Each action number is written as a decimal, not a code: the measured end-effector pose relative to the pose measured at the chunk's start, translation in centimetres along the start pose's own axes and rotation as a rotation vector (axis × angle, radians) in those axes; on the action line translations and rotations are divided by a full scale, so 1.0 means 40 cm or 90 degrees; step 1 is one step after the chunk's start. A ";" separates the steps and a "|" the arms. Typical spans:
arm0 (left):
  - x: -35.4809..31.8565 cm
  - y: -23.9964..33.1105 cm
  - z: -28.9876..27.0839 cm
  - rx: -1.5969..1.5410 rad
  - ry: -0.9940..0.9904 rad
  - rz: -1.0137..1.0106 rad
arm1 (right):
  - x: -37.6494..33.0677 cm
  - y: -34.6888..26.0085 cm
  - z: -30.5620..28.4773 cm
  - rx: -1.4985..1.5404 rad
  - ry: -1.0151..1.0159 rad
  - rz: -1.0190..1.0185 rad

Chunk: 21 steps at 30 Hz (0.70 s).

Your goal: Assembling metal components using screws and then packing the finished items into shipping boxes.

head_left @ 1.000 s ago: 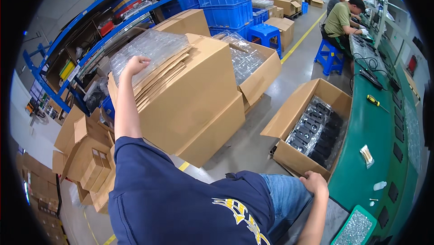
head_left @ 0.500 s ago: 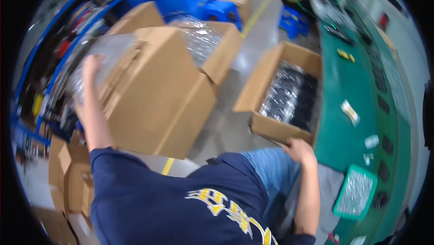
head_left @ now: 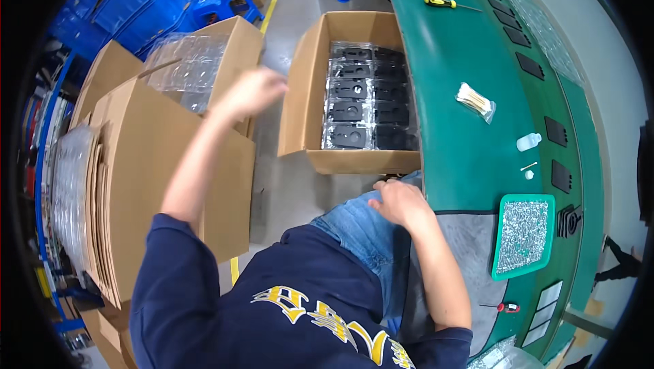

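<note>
My left hand (head_left: 252, 93) is raised over the gap between two open cartons, beside the raised left flap (head_left: 300, 90) of the right one. It is blurred, and I see nothing clearly in its fingers. The cardboard box (head_left: 361, 163) holds rows of black flat parts (head_left: 349, 111) in clear plastic trays. My right hand (head_left: 403, 204) is just below the box's near edge, over my jeans, thumb and fingers apart with no object visible in them.
Left stand a large carton (head_left: 153, 185), clear plastic trays (head_left: 68, 199) and another open carton with plastic trays (head_left: 184, 62). The green workbench (head_left: 449, 49) carries a screwdriver (head_left: 439, 2), cotton swabs (head_left: 475, 101), a small bottle (head_left: 528, 141) and a green tray (head_left: 497, 253).
My left hand has left the clear plastic by the big carton and moved right toward the box. My right hand has come away from the box's near edge. The view has turned.
</note>
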State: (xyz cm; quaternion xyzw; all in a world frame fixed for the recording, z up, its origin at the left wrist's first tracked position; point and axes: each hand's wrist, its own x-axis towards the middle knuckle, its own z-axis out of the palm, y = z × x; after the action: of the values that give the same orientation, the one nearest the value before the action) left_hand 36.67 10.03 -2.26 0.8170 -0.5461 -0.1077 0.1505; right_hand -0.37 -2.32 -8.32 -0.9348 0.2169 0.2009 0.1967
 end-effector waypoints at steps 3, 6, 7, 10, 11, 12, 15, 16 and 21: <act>0.072 0.049 0.405 -0.022 -0.154 0.115 | -0.005 -0.008 -0.009 0.036 -0.003 -0.006; 0.092 0.149 0.598 -0.010 -0.315 0.072 | -0.003 0.005 0.012 0.051 0.006 -0.008; 0.106 0.156 0.603 -0.015 -0.323 0.076 | 0.001 0.006 0.012 0.055 0.000 0.000; 0.122 0.180 0.605 0.031 -0.430 0.037 | 0.000 -0.003 0.008 0.054 0.024 -0.025; 0.120 0.185 0.615 0.047 -0.468 0.024 | 0.001 -0.008 0.013 0.055 0.031 -0.034; 0.114 0.172 0.640 0.040 -0.411 0.047 | 0.004 -0.010 0.014 0.061 0.024 -0.029; 0.110 0.174 0.663 0.027 -0.312 0.102 | 0.018 0.000 0.015 0.091 -0.001 -0.012; 0.111 0.181 0.661 0.021 -0.257 0.117 | 0.024 0.004 0.016 0.102 -0.005 0.005; 0.111 0.180 0.609 -0.015 -0.227 0.091 | 0.072 -0.023 0.105 0.144 0.200 -0.058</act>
State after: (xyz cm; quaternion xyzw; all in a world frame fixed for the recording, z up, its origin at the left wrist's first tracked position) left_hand 23.88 0.23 -22.39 0.7423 -0.6195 -0.2460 0.0686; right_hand 1.23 -0.57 -12.93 -0.9354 0.2239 0.0182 0.2730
